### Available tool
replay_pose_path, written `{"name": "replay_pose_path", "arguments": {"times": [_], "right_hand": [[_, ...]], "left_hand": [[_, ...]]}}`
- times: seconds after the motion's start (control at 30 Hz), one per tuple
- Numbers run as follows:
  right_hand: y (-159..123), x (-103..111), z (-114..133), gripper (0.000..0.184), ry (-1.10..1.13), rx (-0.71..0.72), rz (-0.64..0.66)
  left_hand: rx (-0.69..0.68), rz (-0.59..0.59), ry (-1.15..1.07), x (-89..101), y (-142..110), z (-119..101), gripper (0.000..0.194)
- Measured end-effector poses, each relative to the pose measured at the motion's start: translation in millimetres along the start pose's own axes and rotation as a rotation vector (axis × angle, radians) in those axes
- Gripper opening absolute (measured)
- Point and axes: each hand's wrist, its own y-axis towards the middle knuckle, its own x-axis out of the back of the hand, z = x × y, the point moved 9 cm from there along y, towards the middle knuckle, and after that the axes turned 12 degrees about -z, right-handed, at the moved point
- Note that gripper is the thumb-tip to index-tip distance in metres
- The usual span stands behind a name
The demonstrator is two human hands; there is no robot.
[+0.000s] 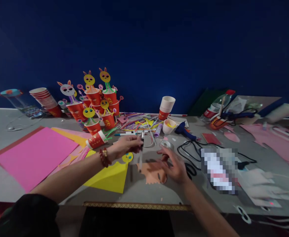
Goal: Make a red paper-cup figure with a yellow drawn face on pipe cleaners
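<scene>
Above the middle of the grey tabletop (144, 194), left hand (128, 146): closed in a pinch, thumb and fingers gripping a slim white and black pen (141, 156); a dark red beaded bracelet (104, 157) circles the wrist.
Pen: nearly upright, its lower end in front of the jagged orange paper cut-out (149, 171); whether they touch I cannot tell.
Right hand (173, 164): loosely open, fingers bent and parted, nothing visible in its grasp; it is close by the cut-out, contact unclear.
Yellow paper: a bright flat sheet (109, 179) lies beneath the left forearm; a round yellow paper face (128, 157) is at its upper right corner.
Cups: tiered red paper cups (109, 122) with paper animal heads stand at the back left; one red and white cup (95, 140) lies on its side before them.
Tools: a purple glue stick (158, 130) and a dark blue glue gun (186, 131) lie beyond the hands.
</scene>
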Motion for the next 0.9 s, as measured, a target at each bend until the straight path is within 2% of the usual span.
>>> {"name": "replay_pose_path", "arguments": {"times": [0.07,0.13,0.17,0.23,0.27,0.33,0.4,0.47,0.53,0.6,0.67,0.73,0.8,0.9], "right_hand": [[-1,3,23,0.057,0.002,0.137,0.002],[0,7,45,0.049,0.014,0.244,-0.001],[0,10,53,0.043,0.031,0.263,-0.001],[4,17,62,0.033,0.090,0.208,0.000],[6,22,62,0.032,0.131,0.141,0.000],[8,29,61,0.030,0.231,-0.010,0.006],[4,30,61,0.028,0.348,-0.136,0.053],[-2,23,60,0.023,0.478,-0.248,0.092],[-8,15,53,0.023,0.588,-0.399,0.052],[-15,3,42,0.026,0.629,-0.575,0.001],[-22,-9,37,0.027,0.616,-0.701,0.018],[-27,-14,40,0.029,0.616,-0.747,0.086],[-35,-13,50,0.034,0.630,-0.738,0.184],[-56,-8,71,0.039,0.601,-0.667,0.370]], "left_hand": [[0.036,0.034,-0.152,-25.0,-17,-4,0.037],[0.074,0.066,-0.318,-45.3,-30,-8,0.037],[0.132,0.094,-0.491,-53.2,-35,-8,0.037],[0.168,0.120,-0.672,-57.0,-40,-12,0.039],[0.147,0.121,-0.684,-53.4,-41,-14,0.040],[0.030,0.111,-0.538,-40.4,-43,-22,0.041],[-0.096,0.133,-0.311,-31.1,-50,-30,0.032],[-0.248,0.169,-0.086,-29.4,-60,-40,0.020],[-0.390,0.180,0.086,-33.1,-72,-49,0.022],[-0.463,0.171,0.209,-39.7,-80,-54,0.024],[-0.450,0.163,0.324,-46.5,-86,-51,0.024],[-0.387,0.176,0.404,-51.1,-94,-44,0.023],[-0.292,0.230,0.395,-54.6,-107,-37,0.024],[-0.119,0.378,0.230,-63.2,-135,-30,0.026]]}}
